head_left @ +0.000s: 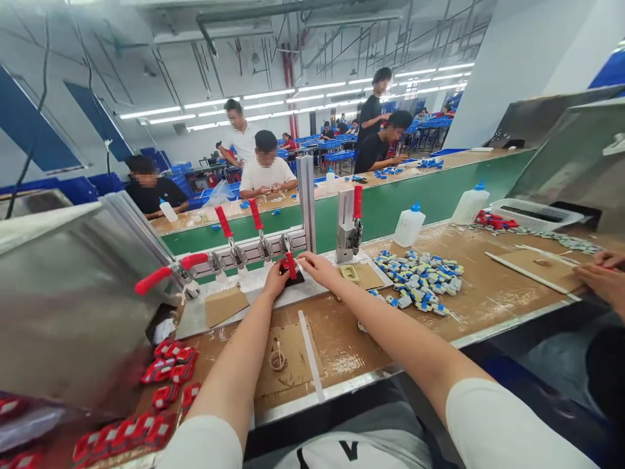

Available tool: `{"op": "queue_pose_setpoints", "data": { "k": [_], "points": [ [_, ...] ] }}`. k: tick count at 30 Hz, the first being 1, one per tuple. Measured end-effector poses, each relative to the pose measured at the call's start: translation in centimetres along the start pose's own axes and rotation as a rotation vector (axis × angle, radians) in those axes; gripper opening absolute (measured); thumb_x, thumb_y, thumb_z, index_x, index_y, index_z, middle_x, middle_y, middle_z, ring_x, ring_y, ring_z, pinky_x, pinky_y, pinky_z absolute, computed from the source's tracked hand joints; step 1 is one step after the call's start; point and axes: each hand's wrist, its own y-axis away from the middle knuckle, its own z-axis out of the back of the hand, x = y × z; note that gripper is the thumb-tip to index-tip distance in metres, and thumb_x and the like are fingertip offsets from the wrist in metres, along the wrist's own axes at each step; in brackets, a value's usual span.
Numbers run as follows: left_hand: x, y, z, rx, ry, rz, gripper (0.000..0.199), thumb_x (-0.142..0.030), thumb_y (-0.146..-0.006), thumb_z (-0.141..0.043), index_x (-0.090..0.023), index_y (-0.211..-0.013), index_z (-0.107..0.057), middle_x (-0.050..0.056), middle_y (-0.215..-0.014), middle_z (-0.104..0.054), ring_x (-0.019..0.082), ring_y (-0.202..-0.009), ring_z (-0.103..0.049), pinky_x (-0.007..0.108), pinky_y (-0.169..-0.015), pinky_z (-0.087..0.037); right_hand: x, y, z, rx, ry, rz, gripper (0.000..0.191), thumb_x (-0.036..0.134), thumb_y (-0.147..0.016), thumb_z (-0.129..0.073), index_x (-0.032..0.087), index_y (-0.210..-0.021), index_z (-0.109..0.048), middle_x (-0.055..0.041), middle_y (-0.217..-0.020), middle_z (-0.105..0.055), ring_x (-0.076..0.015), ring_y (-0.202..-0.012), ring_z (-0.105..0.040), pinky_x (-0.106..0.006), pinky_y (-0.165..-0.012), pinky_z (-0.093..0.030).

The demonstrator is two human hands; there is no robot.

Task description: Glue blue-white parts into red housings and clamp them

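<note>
My left hand [277, 280] is at the foot of a toggle clamp, its bent fingers beside the clamp's lowered red handle [291, 266]. A small red edge shows by those fingertips, but what they hold is hidden. Just right of the handle is my right hand [315, 267], its fingers drawn together and pointing left toward the clamp. Anything in that grip is too small to make out. Under the clamp lies a dark plate [294, 281]. Other toggle clamps with red handles [223, 221] line the metal rail [249, 246] to the left.
Blue-grey-yellow parts [420, 277] are heaped at right, before a white bottle [410, 225]. Another clamp [349, 228] stands over a pale fixture [349, 273]. Red parts [131, 433] lie lower left. A small round dish [278, 360] sits on cardboard. A co-worker's hands [603, 277] are far right.
</note>
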Motion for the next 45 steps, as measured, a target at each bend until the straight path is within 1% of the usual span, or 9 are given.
{"op": "queue_pose_setpoints", "data": {
  "k": [2,6,16,23,28,33,36,41,45],
  "points": [
    [-0.2,0.0,0.0,0.008,-0.009,0.000,0.052,-0.025,-0.089,-0.068,-0.015,-0.139,-0.060,0.014,-0.131,-0.074,0.026,-0.118,-0.070,0.042,-0.110,-0.052,-0.4,-0.2,0.7,0.008,0.119,-0.170,0.047,0.046,-0.112,-0.035,0.020,-0.144,-0.056,-0.0133,-0.122,-0.076,-0.0241,-0.107,-0.072,-0.031,-0.086,-0.050],
    [-0.8,0.2,0.1,0.015,-0.032,0.007,0.050,-0.026,-0.090,-0.067,-0.017,-0.139,-0.060,0.012,-0.131,-0.075,0.025,-0.119,-0.071,0.042,-0.111,-0.052,-0.6,-1.0,0.8,0.113,0.200,-0.210,0.046,0.045,-0.097,-0.068,0.016,-0.132,-0.061,-0.0215,-0.120,-0.076,-0.0333,-0.111,-0.073,-0.037,-0.089,-0.052],
    [-1.2,0.3,0.4,0.018,0.005,0.003,0.044,-0.028,-0.092,-0.066,-0.018,-0.135,-0.062,0.012,-0.128,-0.076,0.026,-0.118,-0.073,0.041,-0.110,-0.054,-1.9,-0.9,3.5,0.103,0.306,-0.253,0.032,0.017,-0.099,-0.058,0.012,-0.130,-0.058,-0.0258,-0.121,-0.074,-0.0339,-0.113,-0.074,-0.039,-0.092,-0.054],
    [-1.9,0.4,0.5,0.024,-0.061,0.063,0.054,-0.028,-0.094,-0.062,-0.014,-0.146,-0.057,0.015,-0.136,-0.073,0.026,-0.126,-0.069,0.042,-0.114,-0.050,-0.8,0.5,5.0,-0.025,0.246,-0.283,0.055,0.010,-0.103,-0.043,0.017,-0.157,-0.043,-0.0242,-0.143,-0.066,-0.0315,-0.122,-0.071,-0.038,-0.096,-0.054],
    [-3.0,2.5,1.3,0.029,-0.130,0.141,0.062,-0.032,-0.091,-0.066,-0.014,-0.150,-0.058,0.019,-0.153,-0.061,0.033,-0.145,-0.055,0.047,-0.122,-0.041,-0.9,4.7,5.3,0.036,0.191,-0.220,0.041,0.024,-0.107,-0.041,0.019,-0.138,-0.068,-0.0161,-0.133,-0.075,-0.0307,-0.120,-0.071,-0.037,-0.096,-0.053],
    [-6.4,8.7,6.7,0.129,-0.171,0.093,0.054,-0.041,-0.088,-0.070,-0.025,-0.139,-0.071,0.010,-0.150,-0.066,0.032,-0.141,-0.059,0.040,-0.120,-0.044,-0.3,7.3,4.8,0.180,0.148,-0.101,0.036,0.018,-0.100,-0.050,0.019,-0.122,-0.078,-0.0106,-0.125,-0.079,-0.0275,-0.116,-0.073,-0.033,-0.092,-0.051],
    [-9.1,13.4,12.3,0.146,-0.428,0.062,0.047,-0.048,-0.097,-0.058,-0.032,-0.139,-0.070,0.006,-0.134,-0.075,0.028,-0.113,-0.073,0.036,-0.095,-0.055,1.8,7.5,3.8,0.228,0.061,0.026,0.030,0.021,-0.099,-0.053,0.021,-0.113,-0.079,-0.0091,-0.115,-0.081,-0.0261,-0.106,-0.073,-0.030,-0.081,-0.048],
    [-11.1,21.4,20.3,0.087,-0.943,0.324,0.028,-0.044,-0.096,-0.060,-0.030,-0.115,-0.076,0.006,-0.112,-0.080,0.028,-0.098,-0.073,0.033,-0.081,-0.050,6.0,6.6,0.5,0.171,-0.123,0.146,0.040,0.045,-0.105,-0.049,0.022,-0.077,-0.066,-0.0053,-0.076,-0.072,-0.0195,-0.069,-0.060,-0.030,-0.061,-0.032],
    [-9.9,26.8,21.7,0.115,-1.110,0.555,0.019,-0.045,-0.091,-0.069,-0.027,-0.096,-0.074,0.006,-0.096,-0.077,0.027,-0.088,-0.071,0.031,-0.076,-0.046,7.7,6.8,-2.7,0.114,-0.245,0.178,0.054,0.057,-0.106,-0.042,0.023,-0.064,-0.046,-0.0026,-0.061,-0.058,-0.0176,-0.058,-0.046,-0.032,-0.059,-0.026]
  ]
}}
